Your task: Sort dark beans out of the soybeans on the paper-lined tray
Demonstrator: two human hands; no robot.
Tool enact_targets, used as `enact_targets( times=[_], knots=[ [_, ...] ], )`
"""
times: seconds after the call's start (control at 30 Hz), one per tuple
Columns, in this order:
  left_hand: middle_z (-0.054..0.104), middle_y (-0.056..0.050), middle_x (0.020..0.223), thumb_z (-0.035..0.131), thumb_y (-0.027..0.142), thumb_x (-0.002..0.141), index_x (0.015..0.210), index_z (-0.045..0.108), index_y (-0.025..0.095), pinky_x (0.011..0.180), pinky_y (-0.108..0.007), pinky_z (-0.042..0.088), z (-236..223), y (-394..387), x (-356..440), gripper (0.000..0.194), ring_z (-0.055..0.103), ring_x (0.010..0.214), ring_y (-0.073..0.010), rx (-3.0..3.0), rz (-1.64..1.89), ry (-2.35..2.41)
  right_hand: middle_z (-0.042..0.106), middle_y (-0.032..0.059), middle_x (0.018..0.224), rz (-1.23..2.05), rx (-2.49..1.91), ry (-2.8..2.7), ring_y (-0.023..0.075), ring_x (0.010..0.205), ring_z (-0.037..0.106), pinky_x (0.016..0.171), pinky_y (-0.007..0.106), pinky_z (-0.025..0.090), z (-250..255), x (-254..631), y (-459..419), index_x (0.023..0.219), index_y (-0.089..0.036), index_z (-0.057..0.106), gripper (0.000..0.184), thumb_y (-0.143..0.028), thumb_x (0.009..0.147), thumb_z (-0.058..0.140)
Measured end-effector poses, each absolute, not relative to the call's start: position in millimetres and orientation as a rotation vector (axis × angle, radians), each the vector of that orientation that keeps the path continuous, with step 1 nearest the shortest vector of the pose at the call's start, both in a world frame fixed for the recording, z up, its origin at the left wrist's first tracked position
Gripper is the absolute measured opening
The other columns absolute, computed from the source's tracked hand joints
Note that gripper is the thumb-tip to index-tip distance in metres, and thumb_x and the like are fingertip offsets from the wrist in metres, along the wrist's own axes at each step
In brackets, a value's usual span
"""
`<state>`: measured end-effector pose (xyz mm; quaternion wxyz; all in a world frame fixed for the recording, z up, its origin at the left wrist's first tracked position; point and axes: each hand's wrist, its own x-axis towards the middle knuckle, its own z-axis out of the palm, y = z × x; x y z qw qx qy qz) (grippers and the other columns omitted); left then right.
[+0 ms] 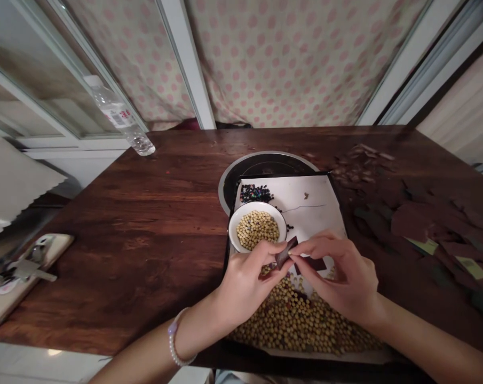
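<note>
My left hand (pixel 247 280) and my right hand (pixel 341 277) meet over a dark tray (pixel 333 186) lined with white paper, both pinching a small dark brown strip (pixel 286 252) between their fingertips. Under the hands lies a heap of pale beige beads (pixel 301 320) with a few darker ones mixed in. A white bowl (pixel 257 228) of the same beige beads stands just beyond my left hand. Behind the bowl sits a small pile of dark multicoloured beads (pixel 255 193), and a thin thread (pixel 305 208) lies on the paper. A pearl bracelet (pixel 173 341) is on my left wrist.
Dark brown paper pieces (pixel 421 218) are scattered over the right side of the wooden table (pixel 145 229), some with green patches. A round metal-rimmed recess (pixel 265 160) lies under the tray's far end. A plastic water bottle (pixel 119 117) stands at the back left. A board with metal tools (pixel 21 272) rests at the left.
</note>
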<state>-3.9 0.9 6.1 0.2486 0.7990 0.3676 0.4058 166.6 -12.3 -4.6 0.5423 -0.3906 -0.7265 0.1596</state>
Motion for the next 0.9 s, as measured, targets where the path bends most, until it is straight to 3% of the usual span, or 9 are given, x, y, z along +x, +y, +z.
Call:
enact_targets(
  times=[0.5, 0.67, 0.77, 0.9],
  knots=[
    [0.07, -0.002, 0.072, 0.063, 0.013, 0.077, 0.094, 0.055, 0.017, 0.054, -0.018, 0.053, 2, 4, -4, 0.02, 0.068, 0.061, -0.0125, 2.196, 1.082, 0.988, 0.064, -0.0002, 0.082, 0.473, -0.939, -1.793, 0.0115, 0.072, 0.06, 0.058, 0.024, 0.049, -3, 167, -14, 0.07, -0.022, 0.036, 0.03, -0.002, 0.073, 0.059],
    [0.072, -0.003, 0.079, 0.067, 0.017, 0.074, 0.093, 0.057, 0.018, 0.062, -0.02, 0.056, 11, 5, 0, 0.021, 0.069, 0.069, -0.0143, 1.723, 1.311, 1.143, 0.062, 0.0009, 0.077, 0.489, -1.156, -1.501, 0.015, 0.075, 0.061, 0.067, 0.029, 0.048, -4, 171, 1, 0.071, -0.021, 0.042, 0.022, -0.01, 0.074, 0.061],
    [0.071, -0.002, 0.069, 0.063, 0.02, 0.079, 0.097, 0.055, 0.017, 0.056, -0.019, 0.056, 17, 10, -1, 0.02, 0.067, 0.057, -0.011, 1.35, 1.446, 1.086, 0.063, 0.0009, 0.076, 0.698, -1.237, -1.466, 0.016, 0.076, 0.061, 0.065, 0.029, 0.047, -2, 168, 13, 0.07, -0.021, 0.043, 0.019, -0.015, 0.076, 0.061],
    [0.062, 0.004, 0.051, 0.058, 0.026, 0.083, 0.099, 0.055, 0.016, 0.038, -0.01, 0.043, 16, 19, -5, 0.019, 0.051, 0.036, -0.0036, 1.173, 1.462, 1.014, 0.066, 0.0018, 0.089, 0.726, -1.242, -1.663, 0.0162, 0.084, 0.06, 0.064, 0.027, 0.043, -2, 162, 17, 0.071, -0.02, 0.051, 0.012, -0.011, 0.074, 0.058]
  ],
)
